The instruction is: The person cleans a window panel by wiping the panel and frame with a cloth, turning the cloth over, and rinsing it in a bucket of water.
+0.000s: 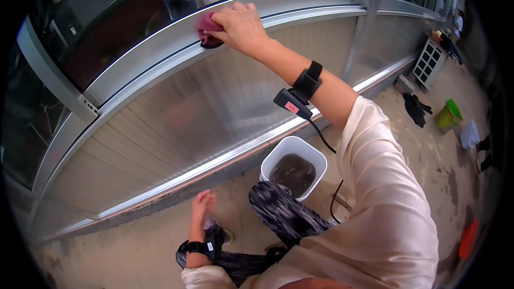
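My right hand is closed around a dark red cloth, pressing it against the silver metal window frame. The arm stretches up and forward, with a black strap and a small black device on the forearm. Lower left, my left hand hangs above the ground near my knee, fingers loosely apart and holding nothing. A white bucket of murky grey water stands by my other knee, against the base of the wall.
Ribbed panels run below the window. To the right are a white slatted cabinet, a dark cloth on the ground, a green bucket and a red object. Another person is far back. A black cable trails from the device.
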Demonstrator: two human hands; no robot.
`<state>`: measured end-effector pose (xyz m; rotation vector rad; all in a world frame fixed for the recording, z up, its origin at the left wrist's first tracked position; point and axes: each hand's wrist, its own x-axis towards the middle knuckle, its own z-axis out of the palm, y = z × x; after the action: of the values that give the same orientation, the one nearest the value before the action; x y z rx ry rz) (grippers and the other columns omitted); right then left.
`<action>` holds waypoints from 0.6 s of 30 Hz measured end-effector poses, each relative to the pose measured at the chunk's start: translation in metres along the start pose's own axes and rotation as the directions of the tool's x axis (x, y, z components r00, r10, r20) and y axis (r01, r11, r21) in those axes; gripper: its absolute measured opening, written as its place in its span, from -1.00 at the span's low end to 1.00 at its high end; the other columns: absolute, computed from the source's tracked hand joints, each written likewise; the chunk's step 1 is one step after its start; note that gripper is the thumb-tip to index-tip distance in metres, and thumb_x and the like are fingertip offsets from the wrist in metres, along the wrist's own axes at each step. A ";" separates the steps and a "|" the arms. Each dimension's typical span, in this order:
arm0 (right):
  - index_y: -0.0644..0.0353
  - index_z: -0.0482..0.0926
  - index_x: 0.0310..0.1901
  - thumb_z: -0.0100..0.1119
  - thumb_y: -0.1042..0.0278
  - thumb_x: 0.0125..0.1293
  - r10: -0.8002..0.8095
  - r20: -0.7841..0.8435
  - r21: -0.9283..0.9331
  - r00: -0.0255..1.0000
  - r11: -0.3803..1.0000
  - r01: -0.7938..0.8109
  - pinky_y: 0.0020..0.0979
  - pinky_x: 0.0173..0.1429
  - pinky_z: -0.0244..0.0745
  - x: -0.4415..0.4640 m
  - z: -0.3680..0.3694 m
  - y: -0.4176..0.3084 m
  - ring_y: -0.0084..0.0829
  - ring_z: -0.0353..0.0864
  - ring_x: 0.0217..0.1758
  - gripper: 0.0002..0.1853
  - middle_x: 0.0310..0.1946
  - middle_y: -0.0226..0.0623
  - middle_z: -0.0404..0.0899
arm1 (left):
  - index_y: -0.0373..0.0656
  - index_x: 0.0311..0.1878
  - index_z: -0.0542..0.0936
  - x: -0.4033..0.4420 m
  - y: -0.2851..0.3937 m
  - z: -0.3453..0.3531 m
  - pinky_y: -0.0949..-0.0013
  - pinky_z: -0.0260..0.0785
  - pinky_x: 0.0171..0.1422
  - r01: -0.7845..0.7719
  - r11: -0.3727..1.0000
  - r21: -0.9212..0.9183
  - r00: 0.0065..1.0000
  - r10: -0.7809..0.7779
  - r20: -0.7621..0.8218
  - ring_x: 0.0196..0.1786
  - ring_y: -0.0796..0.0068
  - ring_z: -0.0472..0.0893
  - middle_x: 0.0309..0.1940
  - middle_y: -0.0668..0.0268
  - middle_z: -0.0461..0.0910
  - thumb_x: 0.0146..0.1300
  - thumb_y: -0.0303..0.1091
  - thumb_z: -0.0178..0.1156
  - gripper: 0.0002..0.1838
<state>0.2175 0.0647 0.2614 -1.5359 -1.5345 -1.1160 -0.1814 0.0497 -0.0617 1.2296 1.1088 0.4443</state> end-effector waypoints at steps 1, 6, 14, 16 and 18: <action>0.01 0.60 -0.35 0.21 -0.04 0.06 0.035 0.025 -0.089 0.999 0.995 -0.033 -0.25 -0.13 0.21 -0.008 -0.008 0.028 -0.32 0.46 -0.23 -0.70 -0.36 -0.44 0.58 | -0.12 0.04 0.48 -0.001 -0.004 -0.002 0.45 0.45 -0.27 0.024 0.999 0.040 0.999 -0.023 -0.024 -0.19 0.50 0.60 -0.20 0.31 0.60 0.28 -0.29 0.05 -0.71; -0.10 0.60 -0.12 0.08 -0.16 0.17 0.402 0.225 -0.318 0.887 0.891 -0.324 -0.18 -0.07 0.33 -0.038 -0.058 0.152 -0.25 0.53 -0.17 -0.61 -0.30 -0.40 0.63 | -0.11 0.06 0.47 -0.009 -0.005 -0.003 0.45 0.45 -0.26 0.070 0.996 0.062 0.997 -0.068 -0.035 -0.20 0.49 0.60 -0.20 0.31 0.59 0.29 -0.30 0.03 -0.71; -0.18 0.41 0.09 -0.07 -0.12 0.23 0.802 0.119 -0.573 0.585 0.536 -0.620 -0.06 0.09 0.32 -0.073 -0.088 0.298 -0.13 0.45 0.11 -0.56 -0.05 -0.24 0.56 | -0.11 0.06 0.47 -0.010 0.001 0.006 0.44 0.43 -0.24 0.066 0.993 0.097 0.998 -0.067 0.009 -0.19 0.50 0.59 -0.20 0.31 0.60 0.28 -0.29 0.05 -0.70; -0.16 0.40 0.11 -0.07 -0.11 0.23 0.792 0.112 -0.549 0.600 0.553 -0.627 -0.08 0.09 0.34 -0.077 -0.084 0.300 -0.07 0.47 0.08 -0.55 -0.04 -0.20 0.55 | -0.10 0.06 0.48 -0.010 0.006 0.010 0.47 0.42 -0.21 0.040 0.996 0.085 0.998 -0.044 0.040 -0.17 0.52 0.58 -0.21 0.32 0.60 0.28 -0.29 0.06 -0.70; -0.10 0.43 0.08 -0.05 -0.09 0.20 0.726 0.145 -0.414 0.672 0.661 -0.626 -0.12 0.05 0.38 -0.081 -0.077 0.302 -0.05 0.49 0.04 -0.54 -0.09 -0.12 0.57 | -0.12 0.08 0.47 -0.015 0.022 0.019 0.50 0.39 -0.18 -0.008 0.997 0.079 0.994 -0.001 0.105 -0.15 0.55 0.57 -0.18 0.34 0.60 0.29 -0.29 0.06 -0.68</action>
<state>0.5151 -0.0584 0.2481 -2.3445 -0.7722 -0.7143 -0.1656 0.0350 -0.0369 1.3098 1.0423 0.3369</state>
